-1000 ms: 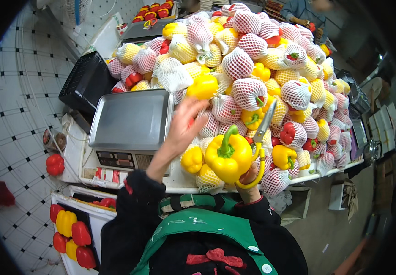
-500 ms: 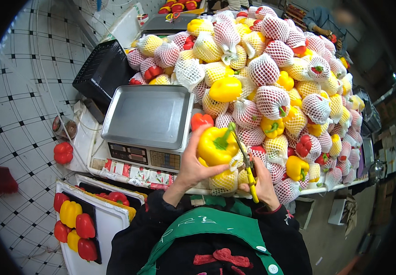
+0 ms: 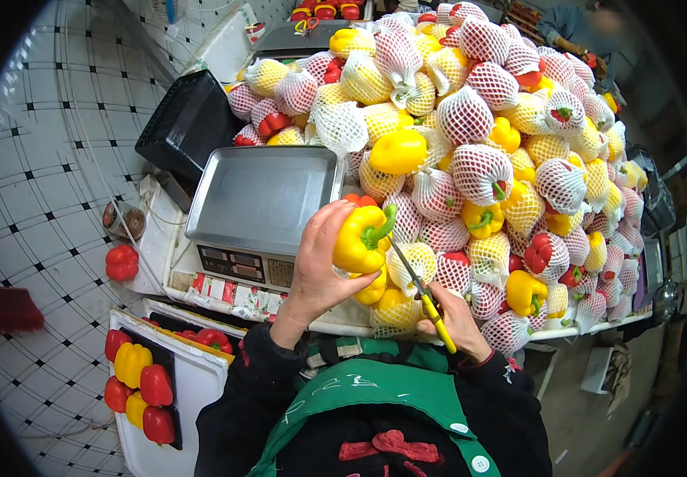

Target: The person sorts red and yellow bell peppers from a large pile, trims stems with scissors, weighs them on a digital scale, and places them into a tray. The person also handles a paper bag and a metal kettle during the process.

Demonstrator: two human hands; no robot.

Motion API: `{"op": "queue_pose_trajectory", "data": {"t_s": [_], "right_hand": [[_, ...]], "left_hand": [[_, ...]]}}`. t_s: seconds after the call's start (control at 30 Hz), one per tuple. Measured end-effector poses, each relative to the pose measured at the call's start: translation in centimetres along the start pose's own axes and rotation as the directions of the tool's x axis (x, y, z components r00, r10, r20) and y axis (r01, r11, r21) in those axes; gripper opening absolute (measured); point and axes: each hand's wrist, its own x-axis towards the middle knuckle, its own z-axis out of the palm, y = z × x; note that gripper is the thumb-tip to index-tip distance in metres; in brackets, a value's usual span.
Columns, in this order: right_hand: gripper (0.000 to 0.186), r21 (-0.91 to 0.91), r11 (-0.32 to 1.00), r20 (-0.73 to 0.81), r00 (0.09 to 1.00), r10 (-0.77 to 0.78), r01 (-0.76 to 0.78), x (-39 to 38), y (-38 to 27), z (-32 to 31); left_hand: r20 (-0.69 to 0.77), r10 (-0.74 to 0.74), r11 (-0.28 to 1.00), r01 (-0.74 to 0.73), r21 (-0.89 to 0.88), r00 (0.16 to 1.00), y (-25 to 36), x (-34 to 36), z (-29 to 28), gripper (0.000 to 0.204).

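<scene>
My left hand (image 3: 315, 266) is wrapped round a yellow bell pepper (image 3: 357, 242), whose green stem (image 3: 378, 229) points up and right. In my right hand (image 3: 461, 324) is a pair of scissors (image 3: 438, 323) with yellow handles. Their dark, narrow blades point up and left, the tips close by the pepper's stem; whether they touch it I cannot tell. Just below the held pepper another yellow pepper (image 3: 371, 290) partly shows. A red pepper (image 3: 359, 200) peeks out behind it, beside the scale (image 3: 262, 199) with its bare steel pan.
A big heap of red and yellow peppers, most in white foam nets (image 3: 482, 173), covers the table to the right. Left stand a black crate (image 3: 187, 123) and, lower, a white foam box (image 3: 133, 441) with a black tray of peppers. One red pepper (image 3: 121, 262) lies further left.
The held pepper has turned, its stem now leaning more to the right. The scissors' tips have come down from alongside the stem to just below it. The whole view has shifted slightly.
</scene>
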Motion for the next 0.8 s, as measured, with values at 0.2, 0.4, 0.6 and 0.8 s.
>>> {"op": "queue_pose_trajectory", "data": {"t_s": [0.2,0.4,0.6,0.8], "right_hand": [[0.050,0.116,0.990,-0.085,0.993,0.084,-0.074,-0.1,-0.1,0.4],[0.023,-0.003,0.999,-0.295,0.954,0.046,-0.049,-0.4,-0.1,1.1],[0.015,0.168,0.982,-0.437,0.887,0.149,-0.082,-0.9,0.9,1.1],[0.067,0.965,-0.248,-0.073,0.995,0.064,0.086,0.8,1.2,0.4]], "left_hand": [[0.045,0.115,0.991,-0.118,0.070,0.992,0.1,0.6,1.2,0.087],[0.126,0.219,0.972,-0.227,0.056,0.968,0.2,2.6,1.2,0.090],[0.184,0.378,0.924,-0.383,-0.009,0.907,0.8,5.3,1.2,0.090],[0.136,0.840,0.516,-0.850,0.103,0.526,1.9,5.4,2.3,0.041]]}}
